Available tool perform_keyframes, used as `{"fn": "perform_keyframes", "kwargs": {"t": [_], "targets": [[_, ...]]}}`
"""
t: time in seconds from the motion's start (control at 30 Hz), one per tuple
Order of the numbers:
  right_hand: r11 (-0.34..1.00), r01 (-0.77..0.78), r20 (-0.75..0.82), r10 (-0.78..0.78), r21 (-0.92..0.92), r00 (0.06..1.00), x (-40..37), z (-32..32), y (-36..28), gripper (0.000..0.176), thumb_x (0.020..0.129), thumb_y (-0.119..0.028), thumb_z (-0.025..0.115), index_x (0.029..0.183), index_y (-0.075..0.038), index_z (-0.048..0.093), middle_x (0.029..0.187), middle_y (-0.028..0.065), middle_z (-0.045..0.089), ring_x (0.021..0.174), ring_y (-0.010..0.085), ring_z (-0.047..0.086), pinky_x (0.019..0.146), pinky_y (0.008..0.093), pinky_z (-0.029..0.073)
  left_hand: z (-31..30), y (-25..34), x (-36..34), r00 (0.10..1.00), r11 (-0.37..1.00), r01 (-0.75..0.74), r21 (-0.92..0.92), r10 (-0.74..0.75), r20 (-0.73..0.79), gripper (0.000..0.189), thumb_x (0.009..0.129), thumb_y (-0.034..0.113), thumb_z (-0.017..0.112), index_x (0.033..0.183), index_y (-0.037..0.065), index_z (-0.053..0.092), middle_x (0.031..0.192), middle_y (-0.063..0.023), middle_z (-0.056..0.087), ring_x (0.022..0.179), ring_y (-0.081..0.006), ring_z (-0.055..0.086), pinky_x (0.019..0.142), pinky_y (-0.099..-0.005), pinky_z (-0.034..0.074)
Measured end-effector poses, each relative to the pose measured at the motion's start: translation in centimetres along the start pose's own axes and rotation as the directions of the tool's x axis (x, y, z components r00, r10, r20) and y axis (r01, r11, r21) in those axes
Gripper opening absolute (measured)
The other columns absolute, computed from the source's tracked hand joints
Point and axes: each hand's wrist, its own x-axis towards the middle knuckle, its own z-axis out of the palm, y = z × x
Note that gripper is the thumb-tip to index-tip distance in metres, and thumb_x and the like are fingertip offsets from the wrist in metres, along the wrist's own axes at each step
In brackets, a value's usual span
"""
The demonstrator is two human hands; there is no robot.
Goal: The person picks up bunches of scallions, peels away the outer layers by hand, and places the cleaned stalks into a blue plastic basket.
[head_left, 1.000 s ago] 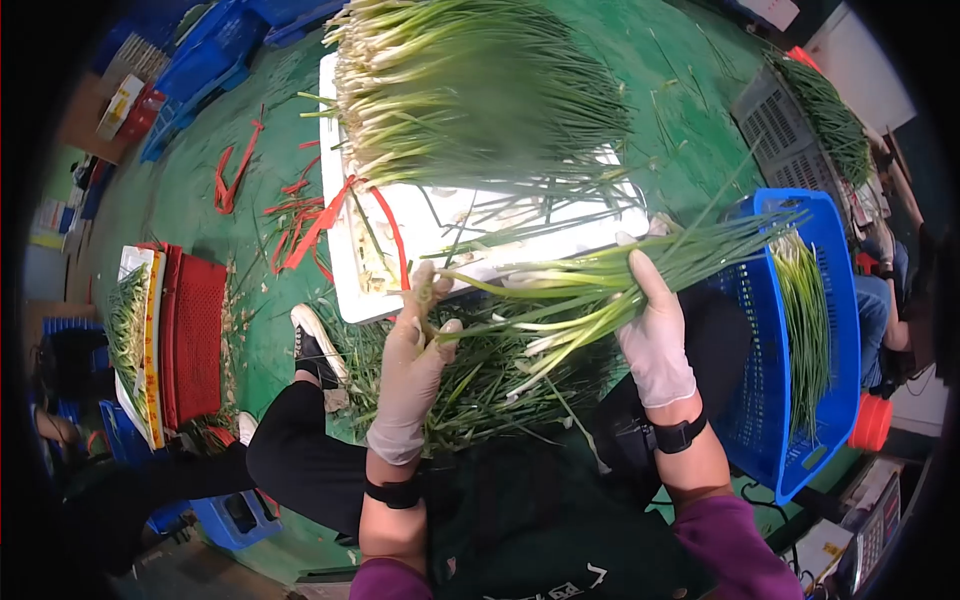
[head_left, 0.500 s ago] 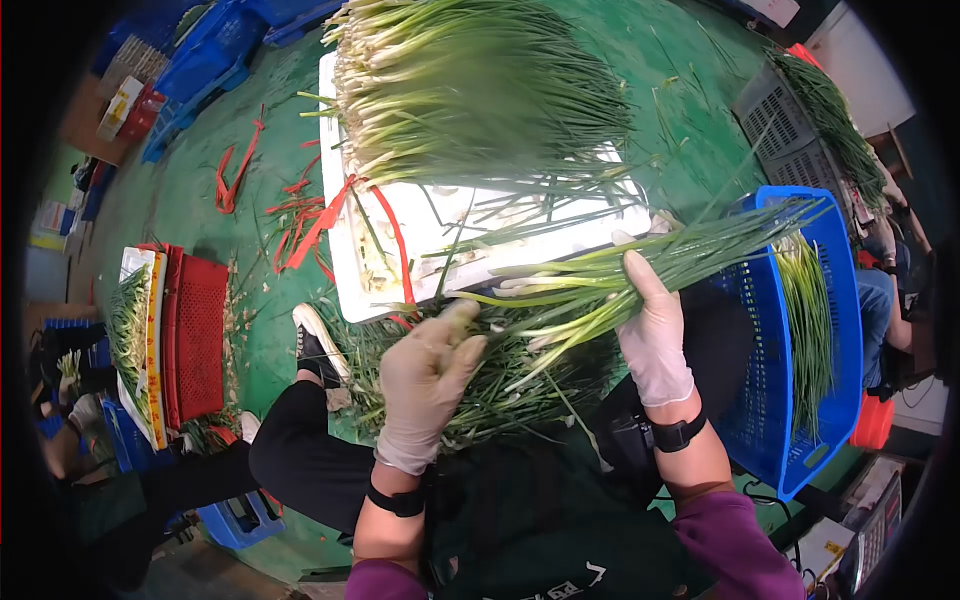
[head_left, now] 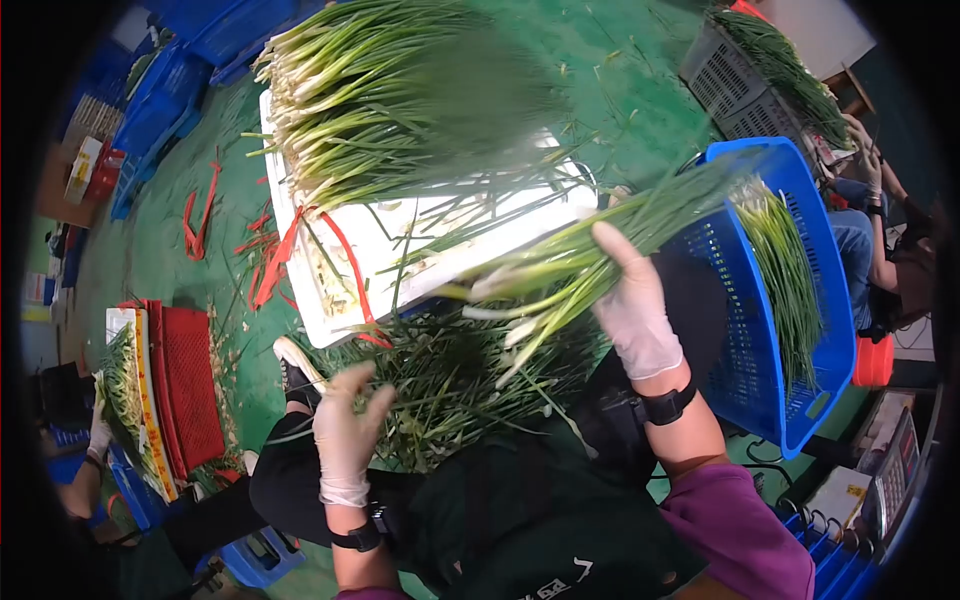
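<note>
My right hand (head_left: pixel 640 310), in a pale glove, is wrapped round a bunch of green onions (head_left: pixel 570 270), white ends to the left and green tops over the blue basket. My left hand (head_left: pixel 347 430), gloved too, is apart from the bunch with its fingers spread and nothing visible in them. Beyond the hands, a large pile of green onions (head_left: pixel 370 110) lies on a white foam board (head_left: pixel 430 235), with a red ribbon (head_left: pixel 350 255) at its near left part. Loose green leaves (head_left: pixel 450 390) are heaped below the board, between my legs.
On the right, a blue basket (head_left: pixel 745 340) holds more green onions; behind it, a person's hands (head_left: pixel 868 165) are beside a grey crate (head_left: pixel 722 80). A red crate (head_left: pixel 190 385) stands at left, near another person's gloved hand (head_left: pixel 99 430). Red ribbons (head_left: pixel 200 215) lie on the green floor.
My left hand has moved away from the bunch, down and left, and its fingers have spread. The bunch stays in my right hand. The view has shifted, moving the board leftward in the frame.
</note>
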Motion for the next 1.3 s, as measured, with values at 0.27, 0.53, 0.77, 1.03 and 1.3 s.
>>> {"fn": "perform_keyframes", "kwargs": {"t": [0.27,0.53,0.77,1.03,1.3], "targets": [[0.964,-0.266,0.118,0.263,0.005,0.958,-1.2,1.0,0.7,0.038,0.090,-0.014,0.063,0.124,0.002,0.056,0.113,0.0135,0.065,0.101,0.0235,0.064,0.091,0.0384,0.052,7.2,5.2,4.6,0.997,0.068,0.058,-0.996,0.055,0.061,0.076,0.098,0.062,0.027,0.150,0.007,0.028,0.141,-0.0150,0.047,0.127,-0.0253,0.046,0.105,-0.0395,0.034],[0.962,-0.250,0.128,0.235,0.113,0.964,-0.7,0.6,1.1,0.049,0.092,-0.010,0.062,0.134,0.003,0.042,0.127,0.0174,0.056,0.119,0.0294,0.056,0.100,0.0416,0.048,9.1,8.1,2.3,0.984,-0.268,0.176,-0.947,0.030,0.175,0.068,0.100,0.056,0.028,0.149,0.010,0.032,0.147,-0.0143,0.036,0.128,-0.0301,0.041,0.106,-0.0431,0.036],[0.966,-0.252,0.053,0.249,0.050,0.967,-1.8,1.5,2.4,0.047,0.087,-0.001,0.066,0.130,-0.004,0.046,0.115,0.0095,0.058,0.103,0.0228,0.064,0.088,0.0356,0.053,10.7,11.1,1.1,0.996,-0.034,-0.055,-0.998,0.061,-0.058,0.059,0.101,0.043,0.039,0.146,0.005,0.035,0.142,-0.0117,0.043,0.128,-0.0227,0.042,0.108,-0.0396,0.035],[0.938,-0.019,0.130,0.069,-0.347,0.989,-2.3,0.7,6.2,0.050,0.087,-0.004,0.067,0.133,0.001,0.047,0.093,0.0058,0.067,0.088,0.0137,0.064,0.086,0.0267,0.048,5.8,9.6,1.0,0.879,0.885,-0.458,-0.087,0.436,-0.194,0.101,0.070,0.023,0.081,0.148,-0.005,0.022,0.149,-0.0249,0.030,0.138,-0.0366,0.032,0.112,-0.0429,0.029],[0.833,-0.271,0.129,0.373,-0.483,0.919,-3.0,1.7,7.5,0.070,0.097,-0.029,0.056,0.150,-0.001,0.020,0.139,0.0108,0.045,0.128,0.0179,0.042,0.107,0.0336,0.033,11.5,6.0,0.3,0.831,0.092,0.547,-0.832,0.058,0.553,0.043,0.097,0.015,0.055,0.137,0.004,0.046,0.083,-0.0012,0.056,0.055,-0.0044,0.042,0.055,-0.0211,0.039]]}}
